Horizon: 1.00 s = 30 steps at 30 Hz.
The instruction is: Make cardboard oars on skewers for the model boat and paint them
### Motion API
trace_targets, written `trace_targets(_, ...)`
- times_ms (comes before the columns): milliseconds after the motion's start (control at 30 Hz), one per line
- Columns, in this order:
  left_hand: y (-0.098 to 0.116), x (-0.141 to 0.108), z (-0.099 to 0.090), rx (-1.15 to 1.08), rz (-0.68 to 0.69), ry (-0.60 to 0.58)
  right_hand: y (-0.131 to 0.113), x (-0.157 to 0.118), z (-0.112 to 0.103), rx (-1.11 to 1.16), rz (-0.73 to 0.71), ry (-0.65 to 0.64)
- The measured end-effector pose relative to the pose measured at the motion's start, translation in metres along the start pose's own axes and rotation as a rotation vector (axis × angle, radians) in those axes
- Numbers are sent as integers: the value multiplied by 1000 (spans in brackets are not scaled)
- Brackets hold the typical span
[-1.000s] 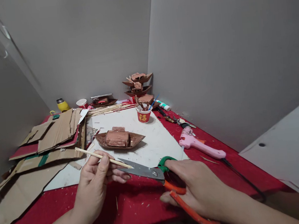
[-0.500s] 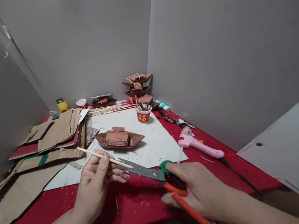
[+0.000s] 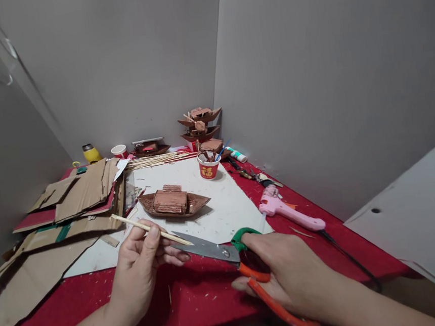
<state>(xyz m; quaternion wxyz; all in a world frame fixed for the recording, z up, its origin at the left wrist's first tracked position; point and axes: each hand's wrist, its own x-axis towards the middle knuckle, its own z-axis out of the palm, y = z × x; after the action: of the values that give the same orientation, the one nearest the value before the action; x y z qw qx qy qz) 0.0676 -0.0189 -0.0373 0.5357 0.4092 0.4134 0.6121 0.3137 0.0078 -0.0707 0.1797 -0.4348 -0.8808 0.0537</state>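
Note:
Between thumb and fingers, my left hand (image 3: 140, 258) pinches a thin pale wooden stick (image 3: 131, 223), which slants down to the right. The fingers of my right hand (image 3: 283, 269) are wrapped round the handles of a pair of scissors (image 3: 210, 249), one loop green and the other orange. Its grey blades lie at the stick's right end, near my left fingertips; whether they touch the wood I cannot tell. Just beyond my hands, a brown model boat (image 3: 173, 202) with a cabin rests on a white board (image 3: 229, 215).
Cardboard sheets (image 3: 86, 192) are piled at the left. A pink glue gun (image 3: 292, 212) with a black cord lies at the right on the red cloth (image 3: 210, 305). Farther back are a red paper cup (image 3: 208, 170), wooden sticks (image 3: 156, 160), stacked model boats (image 3: 201, 129) and a yellow bottle (image 3: 91, 153).
The scissors' handles have shifted slightly, with the orange handle now a little higher and further left. My left hand and the stick have hardly moved.

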Motion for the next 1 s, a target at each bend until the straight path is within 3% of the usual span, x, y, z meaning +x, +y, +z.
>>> trace_targets(233,0,-1,1,19,-10,32,-2,1,2,-44,-7,3)
trace_targets(600,-1,-2,1,0,-4,26,-5,0,0,29,30,-105)
trace_targets(1000,1,-2,2,-16,-26,35,-5,-5,-1,4,8,-81)
